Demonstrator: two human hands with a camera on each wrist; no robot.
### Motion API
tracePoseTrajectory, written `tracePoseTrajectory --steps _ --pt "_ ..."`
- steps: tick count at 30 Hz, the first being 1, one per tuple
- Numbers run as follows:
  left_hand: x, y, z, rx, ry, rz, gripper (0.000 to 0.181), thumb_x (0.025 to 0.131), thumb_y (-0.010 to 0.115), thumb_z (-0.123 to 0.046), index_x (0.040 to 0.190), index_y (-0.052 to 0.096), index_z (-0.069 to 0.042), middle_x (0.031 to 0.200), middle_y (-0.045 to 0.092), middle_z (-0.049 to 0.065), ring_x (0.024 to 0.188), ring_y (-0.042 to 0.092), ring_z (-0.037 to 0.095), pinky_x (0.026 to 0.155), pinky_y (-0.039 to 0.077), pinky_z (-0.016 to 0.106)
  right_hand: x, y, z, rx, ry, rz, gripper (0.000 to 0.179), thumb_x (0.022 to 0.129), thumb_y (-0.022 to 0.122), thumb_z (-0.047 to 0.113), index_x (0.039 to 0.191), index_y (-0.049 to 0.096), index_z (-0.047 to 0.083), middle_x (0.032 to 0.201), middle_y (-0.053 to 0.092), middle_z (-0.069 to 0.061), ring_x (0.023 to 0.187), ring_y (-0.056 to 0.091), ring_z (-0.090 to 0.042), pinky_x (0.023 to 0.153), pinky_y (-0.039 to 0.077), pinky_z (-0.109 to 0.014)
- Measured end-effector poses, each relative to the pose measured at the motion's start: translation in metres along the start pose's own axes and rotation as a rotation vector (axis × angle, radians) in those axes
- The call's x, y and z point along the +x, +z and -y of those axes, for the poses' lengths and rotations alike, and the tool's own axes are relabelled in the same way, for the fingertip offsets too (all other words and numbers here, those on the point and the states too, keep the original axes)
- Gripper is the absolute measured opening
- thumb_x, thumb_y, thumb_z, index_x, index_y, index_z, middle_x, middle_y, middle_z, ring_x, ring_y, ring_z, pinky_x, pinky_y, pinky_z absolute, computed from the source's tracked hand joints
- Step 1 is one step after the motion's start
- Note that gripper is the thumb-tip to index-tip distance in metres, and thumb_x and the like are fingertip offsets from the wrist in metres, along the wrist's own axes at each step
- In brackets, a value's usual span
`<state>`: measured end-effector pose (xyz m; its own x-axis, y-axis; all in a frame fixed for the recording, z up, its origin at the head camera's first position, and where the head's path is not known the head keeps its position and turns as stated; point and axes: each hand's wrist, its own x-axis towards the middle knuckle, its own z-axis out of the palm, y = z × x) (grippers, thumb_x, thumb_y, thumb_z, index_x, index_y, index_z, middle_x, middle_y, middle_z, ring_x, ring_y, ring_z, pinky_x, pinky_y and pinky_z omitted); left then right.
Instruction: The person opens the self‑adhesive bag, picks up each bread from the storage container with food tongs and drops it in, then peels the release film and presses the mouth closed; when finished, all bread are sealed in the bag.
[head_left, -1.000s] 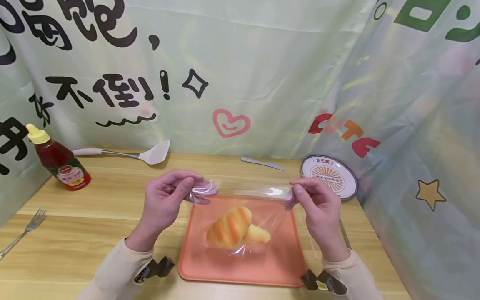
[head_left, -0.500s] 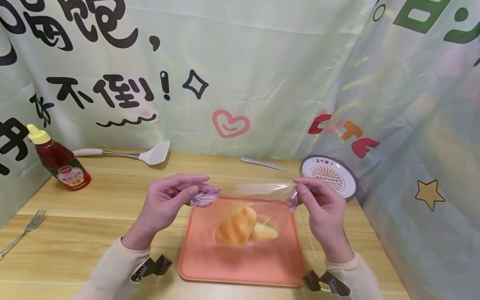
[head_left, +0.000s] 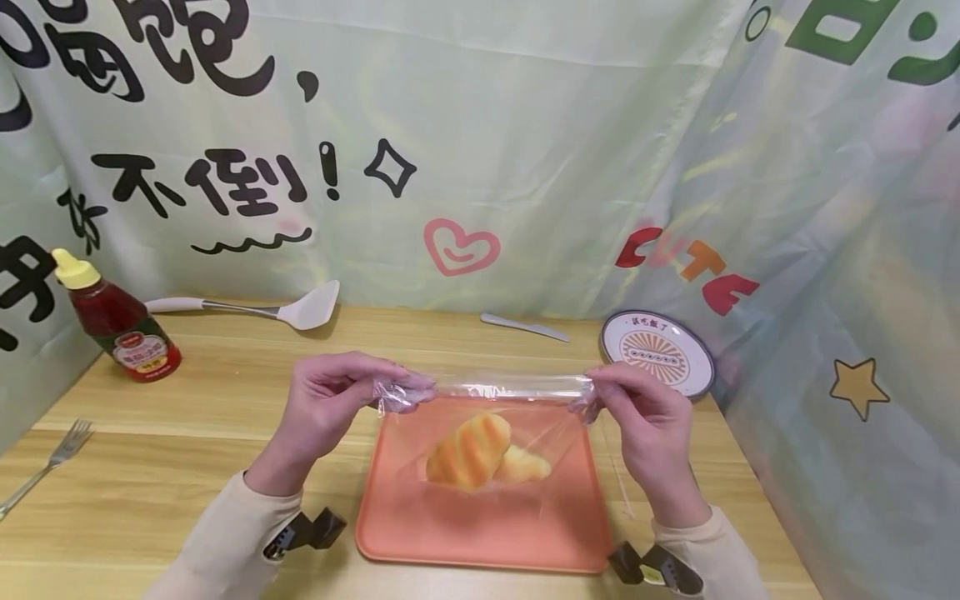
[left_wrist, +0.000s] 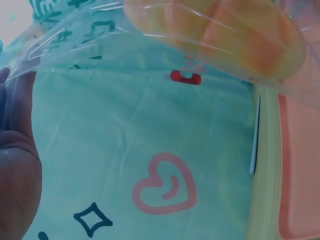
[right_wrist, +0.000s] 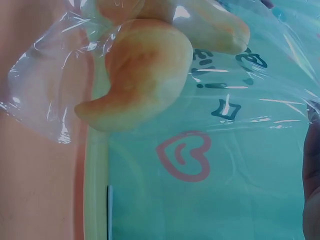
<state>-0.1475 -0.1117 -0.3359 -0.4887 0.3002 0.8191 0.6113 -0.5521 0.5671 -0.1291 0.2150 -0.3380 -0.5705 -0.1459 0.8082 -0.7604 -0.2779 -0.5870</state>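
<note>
A clear plastic bag (head_left: pixel 517 388) hangs stretched between both hands over the orange tray (head_left: pixel 480 542) in the head view. Inside it lies a croissant-shaped bread (head_left: pixel 468 452) with orange-brown stripes, and a smaller pale piece (head_left: pixel 525 465) shows to its right. My left hand (head_left: pixel 322 408) grips the bag's upper left corner, film bunched over the fingertips. At the upper right corner, my right hand (head_left: pixel 654 433) pinches the film between thumb and fingers. The right wrist view shows the bread (right_wrist: pixel 145 75) hanging in the film, its curved tip pointing left.
A red sauce bottle (head_left: pixel 123 325) and a white spatula (head_left: pixel 307 307) are at the back left, a fork (head_left: pixel 56 462) at the left. Behind the tray lie a table knife (head_left: pixel 525 327) and an oval plate (head_left: pixel 660 354). A printed curtain (head_left: pixel 525 167) closes the back.
The bread in the bag has swung slightly to the right. My right hand has shifted a little right and down, and the bag's top edge is now a narrower, straighter band.
</note>
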Motion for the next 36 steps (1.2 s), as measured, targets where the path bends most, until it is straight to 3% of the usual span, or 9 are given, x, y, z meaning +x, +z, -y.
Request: tracePoseTrajectory --steps 4,10,16,18,21,24,26,29,36 --pt "-0.0018 -0.0007 -0.0003 -0.012 0.001 -0.025 0.03 0.09 0.048 0.02 0.108 0.07 0.008 0.101 0.072 0.017 0.086 0.072 0.022 0.071 0.058 0.027 -0.0004 -0.0004 -0.0012 0.02 -0.013 0.021 0.015 0.093 0.053 -0.017 0.104 0.064 -0.017 0.086 0.067 -0.018 0.073 0.067 -0.023 0.064 0.056 -0.026" --pt "-0.0038 -0.0017 -0.002 -0.02 -0.005 -0.05 0.047 0.079 0.036 0.026 0.105 0.07 0.007 0.097 0.072 0.015 0.081 0.071 0.019 0.069 0.058 0.027 0.0012 0.0023 -0.0041 0.032 -0.086 0.079 0.016 0.092 0.053 -0.018 0.102 0.065 -0.019 0.09 0.068 -0.02 0.075 0.064 -0.023 0.065 0.055 -0.026" --pt "-0.0024 -0.0024 -0.0025 -0.089 -0.01 -0.018 0.041 0.09 0.032 0.017 0.108 0.068 0.009 0.1 0.071 0.017 0.086 0.072 0.026 0.072 0.06 0.037 0.0005 0.0031 -0.0009 -0.088 -0.072 0.074 0.035 0.083 0.041 -0.028 0.099 0.069 -0.015 0.092 0.068 -0.018 0.083 0.065 -0.022 0.073 0.054 -0.027" --pt "-0.0025 -0.0014 -0.0036 -0.029 -0.024 -0.05 0.036 0.095 0.037 0.011 0.106 0.071 0.005 0.098 0.072 0.014 0.084 0.072 0.022 0.071 0.059 0.033 0.0002 0.0035 0.0004 -0.134 -0.07 0.066 0.041 0.079 0.036 -0.028 0.098 0.069 -0.015 0.094 0.069 -0.017 0.087 0.064 -0.022 0.078 0.053 -0.027" --pt "-0.0028 0.0007 -0.0051 0.089 -0.054 -0.115 0.024 0.098 0.05 0.003 0.1 0.073 -0.001 0.093 0.073 0.01 0.08 0.072 0.018 0.067 0.059 0.03 -0.0001 0.0038 0.0015 -0.13 -0.06 0.064 0.04 0.082 0.034 -0.023 0.1 0.069 -0.016 0.098 0.069 -0.019 0.093 0.063 -0.024 0.085 0.051 -0.03" --pt "-0.0021 0.0019 -0.0058 0.126 -0.06 -0.109 0.014 0.095 0.057 0.007 0.097 0.071 0.005 0.092 0.073 0.017 0.08 0.073 0.024 0.065 0.06 0.037 -0.0009 0.0031 0.0016 -0.135 -0.04 0.048 0.03 0.091 0.04 -0.016 0.1 0.069 -0.015 0.098 0.069 -0.018 0.094 0.063 -0.024 0.084 0.051 -0.03" --pt "-0.0014 0.002 -0.0059 0.103 -0.057 -0.085 0.012 0.093 0.058 0.012 0.098 0.068 0.01 0.093 0.072 0.022 0.082 0.073 0.03 0.065 0.059 0.042 -0.0014 0.0024 0.0008 -0.153 -0.028 0.029 0.019 0.095 0.051 -0.011 0.098 0.07 -0.014 0.096 0.069 -0.017 0.091 0.064 -0.023 0.081 0.052 -0.027" --pt "-0.001 0.0024 -0.0059 0.091 -0.051 -0.072 0.014 0.09 0.058 0.018 0.099 0.067 0.014 0.094 0.071 0.024 0.083 0.073 0.03 0.066 0.059 0.043 -0.0012 0.0018 -0.0013 -0.156 -0.018 0.012 0.008 0.088 0.065 -0.012 0.095 0.07 -0.015 0.092 0.069 -0.018 0.086 0.064 -0.021 0.074 0.054 -0.024" --pt "0.0002 0.0021 -0.0051 0.165 -0.039 -0.032 0.025 0.091 0.056 0.019 0.115 0.061 0.017 0.096 0.069 0.029 0.086 0.072 0.033 0.069 0.059 0.043 -0.0001 0.0015 -0.0017 -0.217 0.025 -0.03 0.032 0.083 0.075 -0.005 0.11 0.063 -0.018 0.083 0.068 -0.015 0.075 0.065 -0.016 0.068 0.054 -0.021"
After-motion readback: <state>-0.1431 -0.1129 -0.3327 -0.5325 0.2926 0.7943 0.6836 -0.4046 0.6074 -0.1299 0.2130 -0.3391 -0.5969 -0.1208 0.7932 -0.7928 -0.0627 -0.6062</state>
